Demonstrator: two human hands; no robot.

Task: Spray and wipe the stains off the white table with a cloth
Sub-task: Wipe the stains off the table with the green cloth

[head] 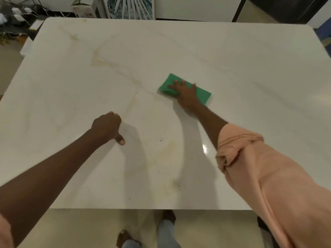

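1. Dark specks (pixel 176 185) marked the near tabletop (pixel 250 56).
2. Left hand (pixel 107 127): grip clenched, grasping nothing, knuckles braced on the tabletop.
3. Right hand (pixel 185 93): grip released, fingers flat, pressing the folded green cloth (pixel 201 93) at mid-tabletop.
4. The cloth looked soft, light and limp; probably best handled by palm pressure from above.
5. Yellowish stains (pixel 96 59) lay farther off.

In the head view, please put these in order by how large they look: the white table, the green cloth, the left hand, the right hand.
1. white table, by far the largest.
2. green cloth, partly covered by the right hand.
3. left hand and right hand: they look alike, and the left is nearer the camera, so I do not rank them.
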